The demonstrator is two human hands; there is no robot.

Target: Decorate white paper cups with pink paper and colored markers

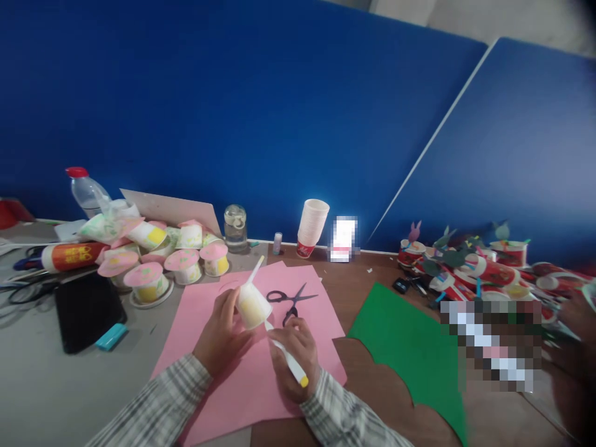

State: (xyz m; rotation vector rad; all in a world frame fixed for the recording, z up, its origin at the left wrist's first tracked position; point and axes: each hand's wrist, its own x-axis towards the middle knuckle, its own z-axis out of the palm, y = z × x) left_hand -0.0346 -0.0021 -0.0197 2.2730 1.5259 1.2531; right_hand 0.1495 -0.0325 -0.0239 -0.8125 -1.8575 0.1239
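Note:
My left hand [226, 326] is closed around a small white paper cup [254, 305] with yellow colouring on its side, held tilted. A thin white strip [256, 269] sticks up from the cup's far end. In my right hand [295, 354] is a white marker with a yellow end [291, 363], its tip touching or very near the cup's rim. Both hands are over sheets of pink paper [218, 397]. Open scissors [292, 301] with dark handles lie on the pink paper just beyond my right hand.
Decorated cups with pink brims [146, 282] crowd the left, near a black phone-like slab [88, 310] and a glass jar [236, 228]. Stacked paper cups [313, 225] stand at the back. Green cut paper [410, 354] lies right, before red cups [493, 273]; another person's hand [577, 313] is far right.

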